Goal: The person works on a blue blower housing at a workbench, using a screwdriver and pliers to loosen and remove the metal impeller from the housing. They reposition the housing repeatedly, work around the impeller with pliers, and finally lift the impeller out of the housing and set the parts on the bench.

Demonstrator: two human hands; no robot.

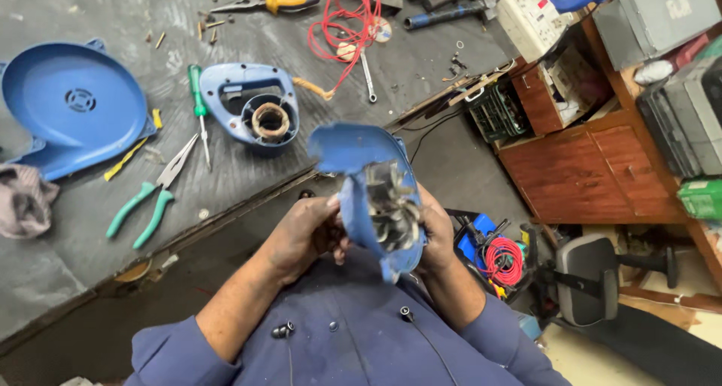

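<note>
I see the grey worktop (248,25) filling the upper left, with a round blue cover (71,104) lying at its left edge. Nearer the middle sits a blue motor housing (252,108). Below the worktop's edge, close to my chest, both hands grip a blue fan casing (368,194) with a metal impeller inside it. My left hand (301,232) wraps its left side and my right hand (436,236) closes behind its right side. Green-handled pliers (147,202) lie open on the worktop, a green screwdriver (198,104) beside them.
</note>
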